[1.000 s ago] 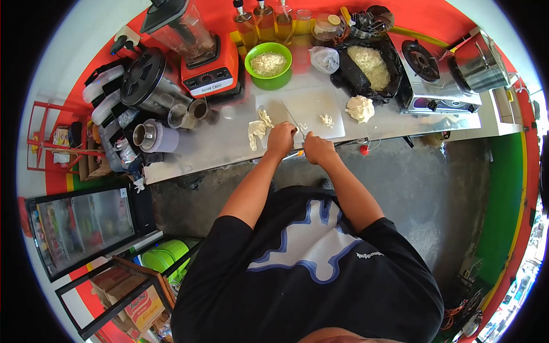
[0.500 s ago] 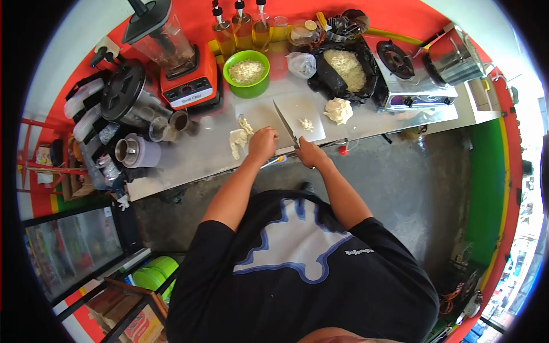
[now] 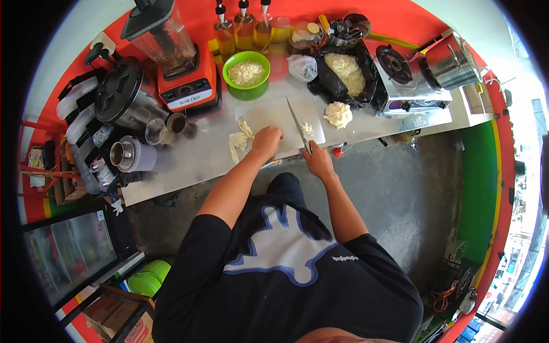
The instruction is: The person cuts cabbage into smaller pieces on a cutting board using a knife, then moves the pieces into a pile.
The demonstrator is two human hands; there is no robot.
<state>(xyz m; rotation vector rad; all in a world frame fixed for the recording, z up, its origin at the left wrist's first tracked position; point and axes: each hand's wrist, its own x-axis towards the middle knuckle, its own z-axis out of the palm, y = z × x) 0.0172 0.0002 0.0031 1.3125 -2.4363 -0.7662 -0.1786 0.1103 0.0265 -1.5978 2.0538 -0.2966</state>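
My right hand (image 3: pixel 319 160) is closed around the handle of a long knife (image 3: pixel 295 118). The blade points away across the white cutting board (image 3: pixel 265 113). Just right of the blade lies a small heap of chopped pale pieces (image 3: pixel 307 128). My left hand (image 3: pixel 269 141) rests at the board's near edge with its fingers curled; whatever they may hold is hidden. Left of it, torn cream-coloured pieces (image 3: pixel 239 141) lie partly on the board and partly on the steel counter (image 3: pixel 194 160). A larger cream-coloured clump (image 3: pixel 338 114) sits off the board's right side.
Behind the board stand a green bowl (image 3: pixel 247 90) and a black plastic bag (image 3: pixel 330 83), both holding pale shredded food. A red blender (image 3: pixel 186 86) is at left, oil bottles (image 3: pixel 244 30) at the back, and a gas stove (image 3: pixel 414 86) at right.
My right hand and the knife have shifted right, bringing the blade close to the chopped pieces. My left hand has moved slightly right and stays curled.
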